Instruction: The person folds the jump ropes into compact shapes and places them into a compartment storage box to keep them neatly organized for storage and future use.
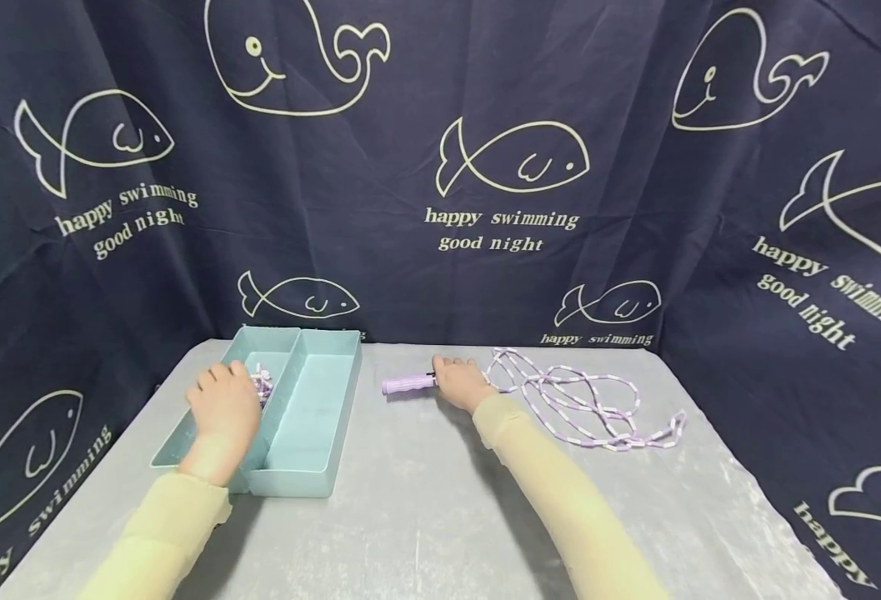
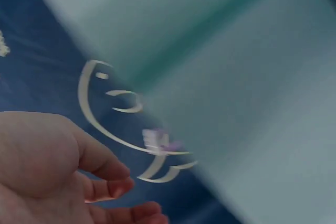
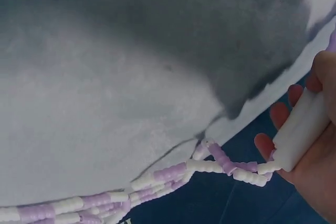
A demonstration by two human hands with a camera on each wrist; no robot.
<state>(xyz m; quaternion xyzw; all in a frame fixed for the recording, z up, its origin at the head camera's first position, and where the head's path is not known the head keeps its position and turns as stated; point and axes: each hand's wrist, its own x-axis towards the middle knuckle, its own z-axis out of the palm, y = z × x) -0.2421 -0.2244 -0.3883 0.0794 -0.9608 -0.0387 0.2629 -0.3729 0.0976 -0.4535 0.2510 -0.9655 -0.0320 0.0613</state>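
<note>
Purple-and-white jump rope sits in loose loops on the R side of the grey table. From my remote seat I see the R hand curled firmly round its handle end, near table centre; a purple grip pokes out L of the fist, and the R wrist cam shows a white handle part in the fingers w/ beaded cord running out of it. The L hand is over the L compartment of a teal 2-section box, fingers loosely bent w/ a gap to the thumb, nothing held that I can see. Just beside it, same compartment, is a small purple/white bundle; can't tell if they touch. Dark blue fish-print curtain behind.
</note>
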